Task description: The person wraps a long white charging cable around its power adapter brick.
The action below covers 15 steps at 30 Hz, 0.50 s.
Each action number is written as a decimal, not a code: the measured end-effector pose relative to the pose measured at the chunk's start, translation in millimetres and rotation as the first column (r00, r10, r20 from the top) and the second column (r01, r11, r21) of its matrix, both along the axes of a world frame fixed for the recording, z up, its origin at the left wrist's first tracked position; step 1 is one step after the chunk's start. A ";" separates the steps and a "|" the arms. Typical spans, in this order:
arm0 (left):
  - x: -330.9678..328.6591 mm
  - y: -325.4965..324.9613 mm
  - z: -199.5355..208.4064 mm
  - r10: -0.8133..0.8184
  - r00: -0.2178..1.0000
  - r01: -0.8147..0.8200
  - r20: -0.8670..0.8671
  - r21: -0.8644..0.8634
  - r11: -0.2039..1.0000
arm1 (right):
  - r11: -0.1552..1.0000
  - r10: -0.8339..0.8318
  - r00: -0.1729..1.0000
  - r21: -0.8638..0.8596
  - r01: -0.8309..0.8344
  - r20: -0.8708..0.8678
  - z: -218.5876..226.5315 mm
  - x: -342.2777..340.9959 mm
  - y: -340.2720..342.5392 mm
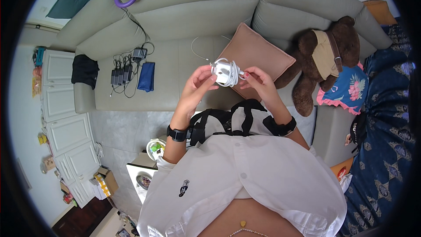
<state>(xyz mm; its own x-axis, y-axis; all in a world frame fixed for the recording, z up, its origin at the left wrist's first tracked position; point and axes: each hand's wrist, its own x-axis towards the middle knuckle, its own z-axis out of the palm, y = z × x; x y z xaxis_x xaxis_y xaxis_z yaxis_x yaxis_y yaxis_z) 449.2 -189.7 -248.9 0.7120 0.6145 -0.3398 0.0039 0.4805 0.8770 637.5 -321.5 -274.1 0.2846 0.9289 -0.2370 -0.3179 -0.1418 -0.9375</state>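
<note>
A white charger (pixel 222 73) with its white cable (pixel 234 75) coiled round it is held up between my two hands. My left hand (pixel 198 82) grips the charger's left side, thumb in front and fingers behind. At the right side of the coil, my right hand (pixel 259 82) pinches the cable between thumb and forefinger. A thin stretch of white cable loops out beyond the charger, over the sofa seat. The pink cushion (pixel 256 52) lies just behind my right hand.
On the grey sofa (pixel 171 57) lie several black power adapters (pixel 122 75) with tangled cords, a blue pouch (pixel 146 77) and a black cloth (pixel 84 70). A brown teddy bear (pixel 305 79) sits at the right by a blue floral cushion (pixel 351 88). A white table (pixel 136 180) stands at my lower left.
</note>
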 end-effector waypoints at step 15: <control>-71.3 50.2 -88.8 0.461 0.887 -0.418 0.025 -0.377 0.826 | 0.969 -0.080 0.994 -0.226 0.095 0.076 -30.3 -14.1 -8.6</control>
<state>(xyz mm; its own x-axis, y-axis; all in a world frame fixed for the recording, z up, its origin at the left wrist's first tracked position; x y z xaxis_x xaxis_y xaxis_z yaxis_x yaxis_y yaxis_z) 377.9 -139.5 -337.7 0.4406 0.7258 -0.5283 -0.3680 0.6828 0.6311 623.4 -330.1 -304.4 0.3845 0.8228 -0.4184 -0.2768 -0.3296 -0.9026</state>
